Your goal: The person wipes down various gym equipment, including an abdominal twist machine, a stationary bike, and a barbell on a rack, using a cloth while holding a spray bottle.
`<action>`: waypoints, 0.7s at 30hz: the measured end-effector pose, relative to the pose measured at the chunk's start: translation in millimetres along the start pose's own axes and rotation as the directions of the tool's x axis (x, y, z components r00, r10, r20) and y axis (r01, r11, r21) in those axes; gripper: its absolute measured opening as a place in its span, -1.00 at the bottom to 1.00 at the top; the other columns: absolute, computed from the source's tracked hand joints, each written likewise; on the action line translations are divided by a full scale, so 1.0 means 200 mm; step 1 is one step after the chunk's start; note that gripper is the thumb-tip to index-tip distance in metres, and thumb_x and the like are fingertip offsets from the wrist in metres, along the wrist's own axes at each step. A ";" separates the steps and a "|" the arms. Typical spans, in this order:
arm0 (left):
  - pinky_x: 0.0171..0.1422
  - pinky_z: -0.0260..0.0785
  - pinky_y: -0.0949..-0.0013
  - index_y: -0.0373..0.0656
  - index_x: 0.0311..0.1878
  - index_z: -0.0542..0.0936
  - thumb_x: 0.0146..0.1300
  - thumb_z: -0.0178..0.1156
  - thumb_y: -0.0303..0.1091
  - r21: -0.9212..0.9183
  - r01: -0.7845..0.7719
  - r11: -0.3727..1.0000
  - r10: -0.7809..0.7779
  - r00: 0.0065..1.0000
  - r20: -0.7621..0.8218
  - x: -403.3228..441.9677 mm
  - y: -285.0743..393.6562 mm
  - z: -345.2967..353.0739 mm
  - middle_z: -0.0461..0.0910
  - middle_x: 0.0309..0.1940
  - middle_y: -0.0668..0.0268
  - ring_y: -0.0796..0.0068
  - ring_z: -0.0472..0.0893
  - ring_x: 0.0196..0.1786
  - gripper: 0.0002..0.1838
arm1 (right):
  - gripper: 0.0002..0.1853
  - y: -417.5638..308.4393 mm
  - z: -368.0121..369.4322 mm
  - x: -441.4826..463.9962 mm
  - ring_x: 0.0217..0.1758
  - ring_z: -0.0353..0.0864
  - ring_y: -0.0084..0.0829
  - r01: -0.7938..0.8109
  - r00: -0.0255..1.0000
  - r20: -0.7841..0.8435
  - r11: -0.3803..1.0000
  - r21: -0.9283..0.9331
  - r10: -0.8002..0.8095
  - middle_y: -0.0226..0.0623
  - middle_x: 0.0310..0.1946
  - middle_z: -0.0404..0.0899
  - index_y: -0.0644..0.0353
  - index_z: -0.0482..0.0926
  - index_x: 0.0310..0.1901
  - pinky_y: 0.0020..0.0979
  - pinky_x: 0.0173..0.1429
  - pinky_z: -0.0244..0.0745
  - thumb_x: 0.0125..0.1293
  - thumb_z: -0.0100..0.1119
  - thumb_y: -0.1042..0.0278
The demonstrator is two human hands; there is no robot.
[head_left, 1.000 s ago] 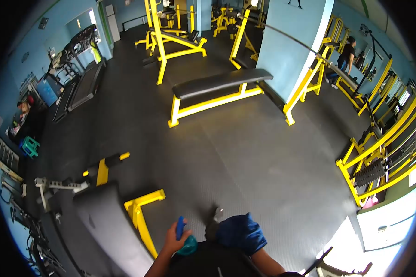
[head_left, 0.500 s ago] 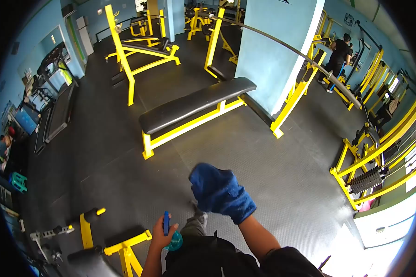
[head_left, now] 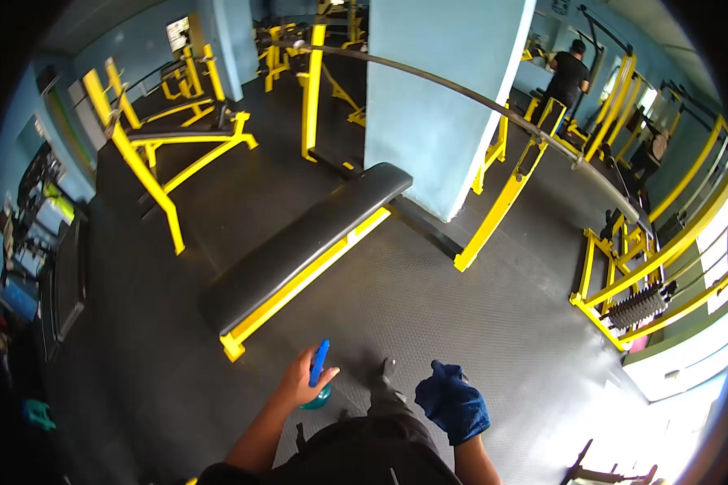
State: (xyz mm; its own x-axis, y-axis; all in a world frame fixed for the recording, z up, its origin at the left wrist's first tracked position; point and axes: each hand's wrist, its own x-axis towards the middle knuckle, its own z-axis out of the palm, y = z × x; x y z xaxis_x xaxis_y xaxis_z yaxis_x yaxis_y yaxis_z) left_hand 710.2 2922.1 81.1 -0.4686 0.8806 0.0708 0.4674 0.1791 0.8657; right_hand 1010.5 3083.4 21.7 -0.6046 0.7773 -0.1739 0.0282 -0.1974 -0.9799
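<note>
Low in the middle of the view, my left hand is wrapped around a spray bottle with a blue spray head and a teal body. A dark blue cloth covers my right hand to the wrist; the fingers under it are hidden, apart from a small bit near the top. Ahead of both hands stands a flat bench with a black padded top and a yellow frame. Neither hand touches the bench.
A long barbell rests across yellow uprights beyond the bench, beside a light blue pillar. Another yellow bench rack stands left. A weight machine is at right. A person in black stands at the back right.
The view has turned and come closer to the bench, which now lies more lengthwise. My left hand with the spray bottle has risen forward; my cloth-covered right hand has moved right and lower.
</note>
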 end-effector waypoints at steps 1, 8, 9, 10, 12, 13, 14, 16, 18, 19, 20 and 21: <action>-0.17 0.50 0.30 -0.34 0.18 0.42 0.16 0.41 -0.17 -0.001 -0.045 0.999 0.045 0.999 -0.020 0.09 -0.04 0.01 0.58 -0.13 0.04 0.32 0.65 -0.33 -0.37 | -0.73 0.10 -0.01 0.14 -0.26 0.41 -0.19 -0.025 0.999 0.043 0.981 0.190 0.017 -0.23 -0.33 0.45 0.25 0.47 -0.01 -0.09 -0.11 0.41 0.33 0.07 0.32; -0.13 0.50 0.35 -0.32 0.20 0.43 0.14 0.41 -0.26 -0.126 0.114 0.985 -0.115 0.993 -0.002 0.56 -0.22 0.07 0.59 -0.07 0.13 0.42 0.63 -0.32 -0.40 | -0.92 -0.27 -0.04 1.00 -0.27 0.53 -0.27 0.293 0.940 0.009 0.797 -0.529 -0.340 -0.28 -0.24 0.49 0.11 0.43 -0.23 -0.21 -0.31 0.47 0.34 0.10 0.36; -0.10 0.50 0.35 -0.31 0.20 0.43 0.15 0.40 -0.28 -0.103 0.129 0.986 -0.128 0.992 0.008 0.63 -0.22 0.07 0.59 -0.04 0.13 0.41 0.63 -0.29 -0.40 | -0.92 -0.23 -0.10 1.15 -0.29 0.56 -0.23 0.033 0.997 -0.078 0.978 0.205 -0.018 -0.25 -0.23 0.50 0.12 0.42 -0.24 -0.22 -0.33 0.48 0.35 0.09 0.36; -0.07 0.50 0.34 -0.31 0.21 0.43 0.15 0.39 -0.29 -0.077 0.150 0.986 -0.148 0.989 0.028 0.73 -0.20 0.06 0.58 -0.02 0.13 0.39 0.64 -0.26 -0.40 | -0.92 -0.22 -0.12 1.26 -0.32 0.58 -0.19 -0.222 0.963 0.100 0.526 0.821 0.250 -0.22 -0.23 0.51 0.12 0.41 -0.25 -0.22 -0.36 0.49 0.36 0.08 0.35; 0.07 0.45 0.34 -0.33 0.21 0.41 0.14 0.40 -0.33 -0.141 0.191 0.971 -0.187 0.981 0.044 0.91 -0.11 0.06 0.56 0.03 0.12 0.36 0.58 -0.03 -0.40 | -0.89 -0.37 -0.13 1.43 -0.30 0.61 -0.24 -0.152 0.981 0.043 0.604 0.782 0.190 -0.21 -0.23 0.53 0.15 0.45 -0.17 -0.28 -0.42 0.50 0.37 0.10 0.35; 0.21 0.41 0.34 -0.35 0.21 0.40 0.13 0.40 -0.37 -0.227 0.247 0.942 -0.248 0.968 0.023 1.00 -0.08 0.06 0.53 0.09 0.11 0.34 0.52 0.19 -0.39 | -0.84 -0.45 -0.15 1.52 -0.28 0.65 -0.29 -0.116 0.990 0.027 0.697 0.707 0.137 -0.21 -0.23 0.55 0.19 0.50 -0.09 -0.33 -0.49 0.51 0.37 0.13 0.35; 0.21 0.41 0.34 -0.35 0.21 0.40 0.13 0.40 -0.37 -0.230 0.233 0.945 -0.227 0.973 0.051 1.11 -0.08 0.06 0.53 0.09 0.11 0.34 0.52 0.19 -0.39 | -0.84 -0.49 -0.20 1.62 -0.28 0.65 -0.29 -0.086 0.992 -0.008 0.700 0.709 0.130 -0.21 -0.23 0.55 0.19 0.50 -0.09 -0.33 -0.49 0.51 0.37 0.13 0.35; 0.25 0.38 0.32 -0.34 0.22 0.40 0.15 0.37 -0.39 -0.184 0.146 0.972 -0.138 0.989 0.053 1.32 -0.10 0.08 0.51 0.13 0.10 0.31 0.50 0.23 -0.42 | -0.86 -0.53 -0.32 1.84 -0.40 0.66 -0.32 0.233 0.940 -0.340 0.762 0.605 -0.018 -0.21 -0.32 0.60 0.21 0.51 -0.14 -0.40 -0.56 0.47 0.40 0.08 0.34; 0.24 0.38 0.30 -0.33 0.22 0.40 0.17 0.34 -0.40 -0.237 0.123 0.964 -0.099 0.989 0.110 1.54 -0.12 0.15 0.51 0.12 0.11 0.29 0.50 0.22 -0.44 | -0.81 -0.81 -0.50 1.87 -0.43 0.66 -0.34 0.297 0.891 -0.431 0.901 0.316 -0.143 -0.20 -0.37 0.61 0.23 0.51 -0.14 -0.39 -0.58 0.47 0.42 0.02 0.28; 0.21 0.39 0.30 -0.32 0.22 0.40 0.17 0.33 -0.39 -0.173 0.121 0.977 -0.088 0.978 0.189 1.68 -0.15 0.19 0.52 0.11 0.11 0.30 0.51 0.19 -0.44 | -0.80 -0.85 -0.62 1.88 -0.44 0.65 -0.37 0.382 0.805 -0.526 0.918 0.104 -0.275 -0.22 -0.39 0.62 0.22 0.52 -0.17 -0.41 -0.56 0.48 0.42 0.02 0.26; 0.18 0.40 0.31 -0.31 0.23 0.40 0.18 0.33 -0.38 -0.109 0.106 0.988 -0.074 0.962 0.264 1.83 -0.15 0.22 0.52 0.10 0.11 0.30 0.52 0.16 -0.44 | -0.78 -0.90 -0.74 1.88 -0.45 0.65 -0.40 0.428 0.699 -0.584 0.896 -0.120 -0.412 -0.25 -0.40 0.62 0.20 0.54 -0.19 -0.42 -0.55 0.49 0.42 0.02 0.23; 0.08 0.43 0.32 -0.27 0.23 0.41 0.17 0.35 -0.34 -0.007 -0.155 0.988 0.150 0.945 0.290 1.96 -0.12 0.26 0.55 0.06 0.13 0.37 0.59 0.01 -0.43 | -0.81 -1.06 -0.77 1.84 -0.46 0.64 -0.44 0.504 0.600 -0.751 0.859 0.088 -0.276 -0.27 -0.41 0.62 0.20 0.54 -0.20 -0.45 -0.53 0.51 0.41 0.05 0.25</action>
State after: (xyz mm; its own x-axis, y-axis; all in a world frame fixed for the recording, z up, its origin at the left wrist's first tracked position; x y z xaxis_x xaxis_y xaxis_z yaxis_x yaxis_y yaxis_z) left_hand 554.6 3285.2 61.9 -0.1556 0.9864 0.0537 0.5291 0.0373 0.8477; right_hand 905.5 3503.4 151.3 0.2277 0.9693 0.0925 -0.3505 0.1702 -0.9210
